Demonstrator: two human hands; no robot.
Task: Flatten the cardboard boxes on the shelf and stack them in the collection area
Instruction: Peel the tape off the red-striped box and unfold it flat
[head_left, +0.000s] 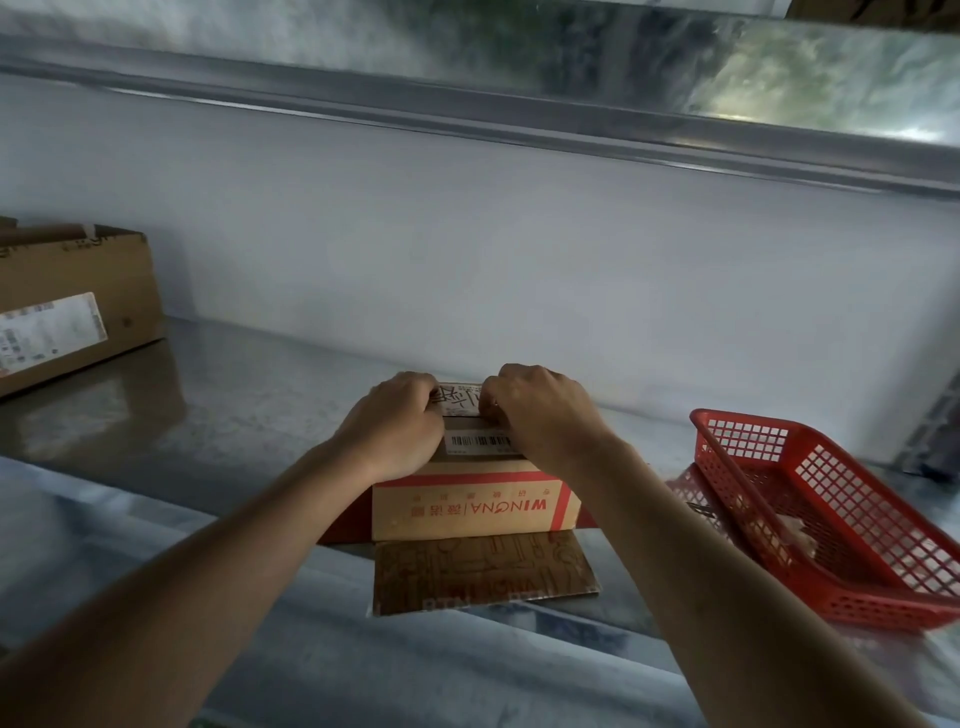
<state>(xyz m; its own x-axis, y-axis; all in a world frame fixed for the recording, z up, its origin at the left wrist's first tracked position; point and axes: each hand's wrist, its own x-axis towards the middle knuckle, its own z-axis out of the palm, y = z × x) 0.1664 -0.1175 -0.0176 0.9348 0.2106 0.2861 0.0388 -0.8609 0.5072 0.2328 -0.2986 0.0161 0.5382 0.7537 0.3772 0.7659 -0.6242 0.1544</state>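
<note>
Both forearms extended over WINONA box (470, 506); left hand (397, 431) and right hand (540, 415) knuckles-up, fingers curled, gripping its top far edge

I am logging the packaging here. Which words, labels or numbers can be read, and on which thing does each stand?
"WINONA", upside down, red print: front of the small box.
Barcode label on its top: digits too small.
Handwriting near the left hand and right hand: unreadable.
Label on the large box: blurred.
</note>
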